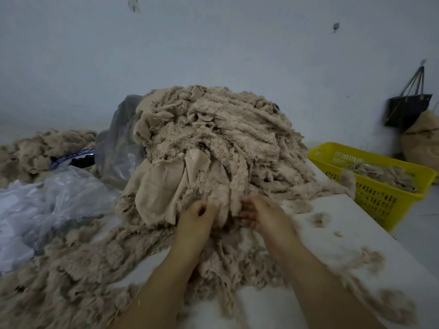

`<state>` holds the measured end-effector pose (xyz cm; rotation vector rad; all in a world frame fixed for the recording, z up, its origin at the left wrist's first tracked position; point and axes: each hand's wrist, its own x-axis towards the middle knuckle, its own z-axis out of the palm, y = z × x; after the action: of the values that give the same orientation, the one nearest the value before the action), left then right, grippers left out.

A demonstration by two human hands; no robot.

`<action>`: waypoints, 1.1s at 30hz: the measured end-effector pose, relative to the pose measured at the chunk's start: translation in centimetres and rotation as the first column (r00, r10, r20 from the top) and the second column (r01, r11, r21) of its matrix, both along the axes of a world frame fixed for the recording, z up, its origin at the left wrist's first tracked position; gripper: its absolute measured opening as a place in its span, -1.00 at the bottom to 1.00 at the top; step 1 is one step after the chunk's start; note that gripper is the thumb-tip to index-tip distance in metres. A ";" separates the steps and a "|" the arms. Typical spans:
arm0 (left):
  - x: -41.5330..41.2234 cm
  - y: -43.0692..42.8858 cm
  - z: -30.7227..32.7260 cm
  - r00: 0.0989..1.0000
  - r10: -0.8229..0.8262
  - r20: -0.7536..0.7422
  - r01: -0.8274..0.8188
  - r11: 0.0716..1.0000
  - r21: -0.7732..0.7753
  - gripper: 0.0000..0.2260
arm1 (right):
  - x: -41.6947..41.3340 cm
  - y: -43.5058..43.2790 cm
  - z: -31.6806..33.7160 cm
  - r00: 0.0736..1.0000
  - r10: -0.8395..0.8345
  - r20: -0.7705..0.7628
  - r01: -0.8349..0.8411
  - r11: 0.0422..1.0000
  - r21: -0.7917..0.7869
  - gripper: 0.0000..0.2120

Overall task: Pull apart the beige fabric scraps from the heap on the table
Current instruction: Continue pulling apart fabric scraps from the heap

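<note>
Left hand and right hand, side by side, each clutch scraps at the 6 o'clock foot of the heap on the table. Draw them toward 9 and 3 o'clock, evenly.

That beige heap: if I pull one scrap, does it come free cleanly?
Probably floppy: the scraps drape and fold over each other. Likely to snag, since fuzzy strips lie tangled in the heap. Seems light; loose tufts litter the table.

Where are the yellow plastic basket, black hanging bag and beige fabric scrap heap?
yellow plastic basket [374,200]: head view, near side wall.
black hanging bag [406,110]: head view, its body.
beige fabric scrap heap [225,129]: head view, upper middle.
</note>
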<state>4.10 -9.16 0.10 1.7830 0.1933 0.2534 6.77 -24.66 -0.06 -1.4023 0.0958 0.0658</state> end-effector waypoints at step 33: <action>-1.1 1.0 2.9 0.977 -0.150 0.149 0.210 0.594 -0.776 -0.80 | -1.7 -0.8 2.0 0.991 0.049 0.121 -0.079 0.964 0.255 -0.56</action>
<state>3.00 -8.16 2.96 0.8779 0.0500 0.0526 5.11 -25.49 1.98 -1.1438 -0.0521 0.0498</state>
